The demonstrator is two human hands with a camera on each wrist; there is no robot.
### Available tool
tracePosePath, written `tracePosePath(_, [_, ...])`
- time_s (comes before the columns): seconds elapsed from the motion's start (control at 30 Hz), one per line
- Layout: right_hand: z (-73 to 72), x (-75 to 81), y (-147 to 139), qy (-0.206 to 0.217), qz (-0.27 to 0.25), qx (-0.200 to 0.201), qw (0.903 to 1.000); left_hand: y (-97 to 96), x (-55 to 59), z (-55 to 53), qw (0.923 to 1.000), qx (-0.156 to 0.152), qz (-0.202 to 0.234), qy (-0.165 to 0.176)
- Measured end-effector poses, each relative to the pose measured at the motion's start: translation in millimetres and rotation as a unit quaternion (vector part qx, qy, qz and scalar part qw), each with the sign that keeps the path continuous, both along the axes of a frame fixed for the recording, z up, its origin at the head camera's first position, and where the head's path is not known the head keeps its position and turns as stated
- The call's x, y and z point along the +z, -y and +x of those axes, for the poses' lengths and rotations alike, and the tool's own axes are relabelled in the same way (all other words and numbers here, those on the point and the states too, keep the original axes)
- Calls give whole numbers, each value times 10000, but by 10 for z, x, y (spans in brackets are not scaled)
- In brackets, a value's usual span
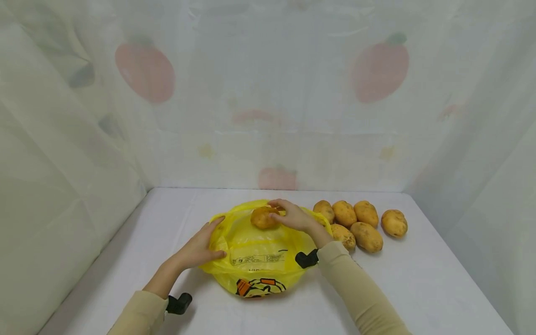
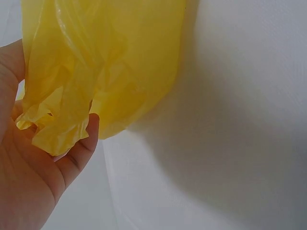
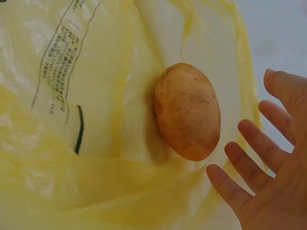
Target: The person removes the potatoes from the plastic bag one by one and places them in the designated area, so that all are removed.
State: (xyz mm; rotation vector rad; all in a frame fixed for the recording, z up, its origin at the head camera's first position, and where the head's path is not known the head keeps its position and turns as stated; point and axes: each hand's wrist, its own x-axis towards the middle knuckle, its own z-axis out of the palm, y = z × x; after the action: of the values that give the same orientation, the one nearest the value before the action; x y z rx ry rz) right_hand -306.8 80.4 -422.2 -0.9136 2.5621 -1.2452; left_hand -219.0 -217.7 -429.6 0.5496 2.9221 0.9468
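Observation:
A yellow plastic bag [image 1: 259,244] with printing on it lies spread at its mouth on the white table. My left hand [image 1: 200,246] grips the left side of its rim, and crumpled film [image 2: 62,120] passes between thumb and fingers in the left wrist view. One potato [image 3: 188,111] is inside the bag's mouth. Over the bag's far right side, my right hand [image 1: 295,217] is beside that potato. Its fingers [image 3: 259,143] are spread and relaxed, with a gap to the potato in the right wrist view.
Several potatoes [image 1: 366,237] lie grouped on the table to the right of the bag, partly hidden by the bag and right arm. A single potato [image 1: 394,223] sits a little apart at the right. White printed curtains [image 1: 268,93] stand behind and at both sides.

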Motion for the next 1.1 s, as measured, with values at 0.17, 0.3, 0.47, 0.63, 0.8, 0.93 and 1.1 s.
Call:
tracePosePath(0.17, [-5,-63,15,-34,-24,-41,10000,-12,-6,-7,10000,-36,38,7])
tracePosePath(0.3, [-8,-97,34,19,-54,-99,9999,-26,-16,-10,10000,-46,49,49])
tracePosePath(0.47, [-14,-124,54,175,-74,-261,9995,-44,-22,-10,10000,-60,37,22])
tracePosePath(0.63, [-33,-179,78,228,-49,-361,9991,-59,-17,-2,10000,-46,11,43])
tracePosePath(0.8, [-35,-230,96,340,-165,-442,9983,-66,-10,10,10000,-15,10,95])
tracePosePath(0.93, [-29,-243,94,413,-222,-442,9979,-64,-11,12,10000,-14,3,80])
tracePosePath(1.1, [-29,-241,103,393,-201,-442,9980,-61,-14,11,10000,-25,-13,33])
